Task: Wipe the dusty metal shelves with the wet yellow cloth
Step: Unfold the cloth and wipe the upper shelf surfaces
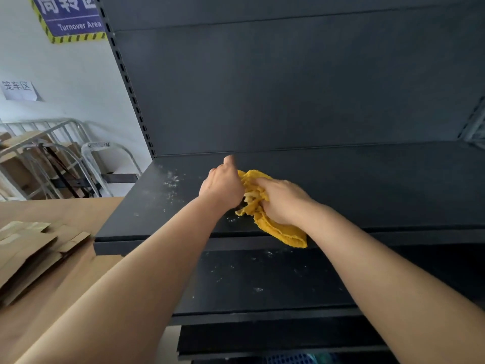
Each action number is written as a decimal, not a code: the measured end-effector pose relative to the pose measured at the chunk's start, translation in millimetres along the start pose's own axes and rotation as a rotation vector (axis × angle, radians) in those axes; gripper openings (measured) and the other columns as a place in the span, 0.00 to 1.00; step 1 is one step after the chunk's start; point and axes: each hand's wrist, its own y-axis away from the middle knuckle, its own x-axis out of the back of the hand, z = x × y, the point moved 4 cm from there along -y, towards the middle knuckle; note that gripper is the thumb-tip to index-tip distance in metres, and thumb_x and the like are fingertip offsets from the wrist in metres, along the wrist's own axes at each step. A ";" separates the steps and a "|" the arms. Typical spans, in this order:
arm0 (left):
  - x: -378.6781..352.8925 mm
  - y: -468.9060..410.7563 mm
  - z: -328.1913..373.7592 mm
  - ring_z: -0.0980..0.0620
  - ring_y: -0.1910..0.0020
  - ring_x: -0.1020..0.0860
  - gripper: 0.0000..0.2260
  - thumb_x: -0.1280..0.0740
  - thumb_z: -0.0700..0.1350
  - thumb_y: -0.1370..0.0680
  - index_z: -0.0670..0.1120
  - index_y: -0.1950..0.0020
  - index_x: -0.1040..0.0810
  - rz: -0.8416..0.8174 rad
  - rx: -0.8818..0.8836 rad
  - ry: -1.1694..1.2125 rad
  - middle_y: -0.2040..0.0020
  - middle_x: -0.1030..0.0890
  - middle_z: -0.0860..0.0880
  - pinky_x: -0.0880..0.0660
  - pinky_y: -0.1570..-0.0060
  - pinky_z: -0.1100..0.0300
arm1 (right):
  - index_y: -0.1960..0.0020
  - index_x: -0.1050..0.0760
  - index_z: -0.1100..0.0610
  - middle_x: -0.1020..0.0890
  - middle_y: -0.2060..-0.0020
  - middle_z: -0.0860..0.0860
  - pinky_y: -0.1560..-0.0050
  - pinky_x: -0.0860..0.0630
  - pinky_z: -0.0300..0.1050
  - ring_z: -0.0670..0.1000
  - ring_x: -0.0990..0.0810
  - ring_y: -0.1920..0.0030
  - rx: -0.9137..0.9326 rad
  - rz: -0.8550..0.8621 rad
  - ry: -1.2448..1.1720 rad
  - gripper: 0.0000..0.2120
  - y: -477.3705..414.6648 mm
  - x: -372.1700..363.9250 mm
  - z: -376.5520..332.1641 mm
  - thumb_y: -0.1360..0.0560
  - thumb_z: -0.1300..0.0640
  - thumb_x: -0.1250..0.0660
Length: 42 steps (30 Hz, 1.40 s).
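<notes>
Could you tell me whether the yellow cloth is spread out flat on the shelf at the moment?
No, the yellow cloth is bunched up between the left hand and the right hand.

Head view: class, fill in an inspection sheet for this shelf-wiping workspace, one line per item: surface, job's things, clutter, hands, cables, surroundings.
Surface: dark top shelf with white dust specks on its left part; lower shelf also speckled.
Job's things: yellow cloth, bunched on the top shelf, one end hanging over the front edge.
Clutter: flattened cardboard at the left, off the shelves.
Hands: right hand grips the cloth; left hand lies against it, fingers hidden.
Cables: nothing seen.
Surroundings: blue sign reading Turnover Area and a paper note on the wall; metal frames below.
</notes>
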 end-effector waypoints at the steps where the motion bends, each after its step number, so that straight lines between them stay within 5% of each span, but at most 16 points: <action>1: -3.2 2.3 5.3 0.45 0.51 0.31 0.23 0.45 0.32 0.26 0.44 0.32 0.38 -0.003 -0.010 0.002 0.52 0.27 0.46 0.34 0.59 0.53 | 0.25 0.41 0.45 0.28 0.31 0.50 0.41 0.25 0.51 0.57 0.27 0.35 0.004 -0.001 -0.022 0.25 4.4 1.2 5.3 0.20 0.56 0.40; 6: -16.7 15.1 36.7 0.43 0.43 0.28 0.24 0.46 0.34 0.24 0.45 0.28 0.40 -0.027 -0.030 -0.015 0.43 0.24 0.43 0.32 0.57 0.53 | 0.24 0.43 0.41 0.29 0.30 0.47 0.40 0.25 0.50 0.54 0.27 0.34 0.027 0.021 -0.155 0.25 26.1 5.4 34.3 0.20 0.49 0.41; 11: -18.9 25.4 59.0 0.42 0.40 0.30 0.09 0.44 0.45 0.20 0.44 0.42 0.30 -0.039 0.040 -0.205 0.43 0.24 0.44 0.32 0.55 0.52 | 0.22 0.50 0.44 0.36 0.26 0.45 0.36 0.29 0.54 0.55 0.30 0.30 0.099 0.051 -0.122 0.28 50.2 10.6 55.9 0.20 0.43 0.45; 14: -23.1 32.0 63.9 0.42 0.42 0.27 0.19 0.49 0.58 0.19 0.46 0.49 0.27 -0.102 0.125 -0.223 0.43 0.22 0.44 0.29 0.51 0.51 | 0.22 0.51 0.45 0.40 0.24 0.45 0.33 0.32 0.54 0.53 0.35 0.27 0.073 -0.006 -0.145 0.31 62.5 14.4 75.3 0.21 0.38 0.48; 18: -28.6 48.9 83.6 0.50 0.51 0.28 0.30 0.45 0.67 0.23 0.46 0.34 0.27 -0.209 0.152 -0.078 0.43 0.24 0.48 0.30 0.53 0.56 | 0.22 0.45 0.49 0.42 0.23 0.46 0.28 0.39 0.49 0.49 0.43 0.24 0.031 0.034 -0.163 0.23 78.4 29.2 108.7 0.17 0.52 0.50; 21: -29.5 58.2 99.6 0.50 0.51 0.29 0.33 0.34 0.63 0.26 0.46 0.28 0.34 -0.243 0.175 0.060 0.44 0.27 0.49 0.28 0.55 0.57 | 0.24 0.39 0.50 0.38 0.24 0.48 0.31 0.34 0.50 0.52 0.38 0.26 -0.051 0.040 -0.075 0.25 84.1 38.9 128.3 0.21 0.62 0.46; 26: -33.7 61.0 118.2 0.49 0.51 0.27 0.30 0.29 0.52 0.28 0.50 0.28 0.34 -0.219 0.086 0.015 0.45 0.28 0.50 0.25 0.57 0.57 | 0.27 0.35 0.49 0.30 0.29 0.51 0.39 0.26 0.51 0.55 0.30 0.32 -0.103 0.073 -0.079 0.26 96.5 42.0 141.9 0.23 0.64 0.44; 31: 9.0 49.6 147.1 0.42 0.44 0.23 0.26 0.37 0.38 0.26 0.56 0.29 0.31 0.133 -0.196 -0.311 0.40 0.25 0.45 0.27 0.55 0.54 | 0.27 0.33 0.48 0.28 0.31 0.51 0.42 0.25 0.49 0.55 0.27 0.35 -0.123 0.091 -0.053 0.24 107.4 45.7 150.0 0.22 0.61 0.43; 35: 9.4 53.7 158.6 0.43 0.43 0.25 0.26 0.34 0.46 0.24 0.57 0.28 0.34 0.131 -0.370 -0.500 0.39 0.27 0.47 0.27 0.53 0.52 | 0.28 0.32 0.48 0.27 0.32 0.51 0.45 0.25 0.49 0.55 0.26 0.37 -0.148 0.113 -0.046 0.22 113.7 51.8 157.9 0.21 0.59 0.43; 38: -16.5 63.2 155.6 0.49 0.42 0.23 0.26 0.32 0.59 0.26 0.59 0.29 0.31 -0.112 -0.331 -0.223 0.40 0.21 0.54 0.25 0.47 0.54 | 0.29 0.31 0.46 0.25 0.35 0.51 0.49 0.25 0.48 0.55 0.24 0.39 -0.186 0.136 -0.031 0.21 117.0 55.0 162.6 0.21 0.58 0.42; 40: -25.0 65.3 152.5 0.49 0.36 0.29 0.21 0.37 0.60 0.23 0.60 0.30 0.30 -0.039 -0.337 -0.245 0.37 0.23 0.54 0.28 0.42 0.52 | 0.30 0.30 0.46 0.23 0.37 0.51 0.50 0.25 0.48 0.55 0.23 0.40 -0.190 0.146 -0.028 0.21 118.9 54.5 164.3 0.21 0.59 0.42; 42: -39.5 68.5 146.9 0.45 0.27 0.40 0.21 0.43 0.60 0.20 0.62 0.26 0.37 -0.086 -0.348 -0.332 0.26 0.34 0.53 0.37 0.33 0.44 | 0.31 0.30 0.45 0.23 0.38 0.51 0.50 0.24 0.48 0.55 0.23 0.41 -0.176 0.143 -0.025 0.22 120.1 52.0 164.9 0.22 0.60 0.42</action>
